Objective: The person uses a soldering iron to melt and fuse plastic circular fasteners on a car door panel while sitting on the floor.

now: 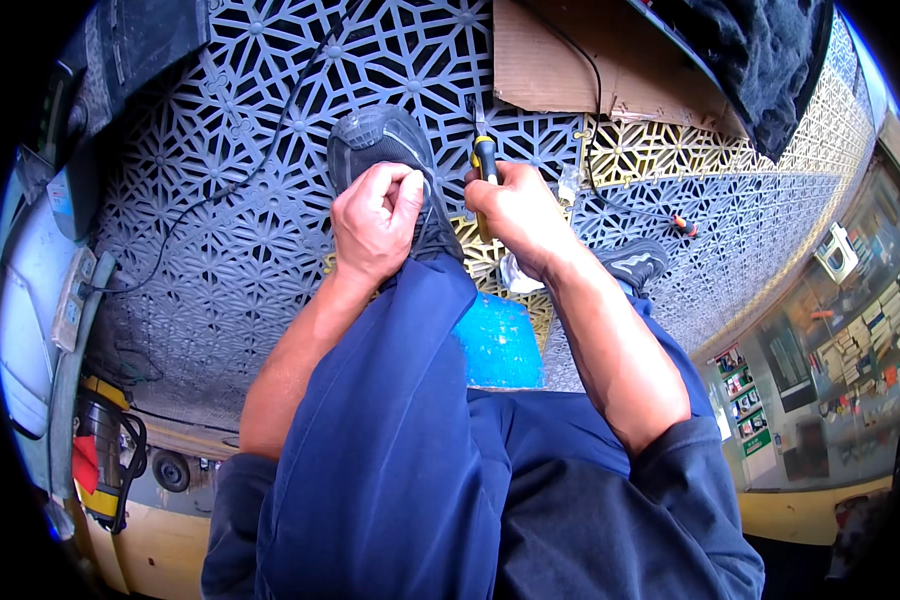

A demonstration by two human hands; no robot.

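Note:
My left hand (375,220) is closed, thumb against curled fingers, just above my dark shoe (370,135). Whatever it may hold is hidden. In my right hand (520,210) is a screwdriver (486,155) with a yellow and black handle. Its thin shaft points away from me, over the patterned floor tiles. The two hands are apart, with part of the shoe between them. Below the right hand, a crumpled white piece (518,275), cloth or paper, lies beside a blue object (500,340) between my legs.
Grey and yellow lattice tiles (210,220) cover the floor. A cardboard sheet (550,70) lies at the far side beside black fabric (760,60). A dark cable crosses the left floor; another ends in an orange piece (683,225). A yellow-black machine (100,450) stands lower left.

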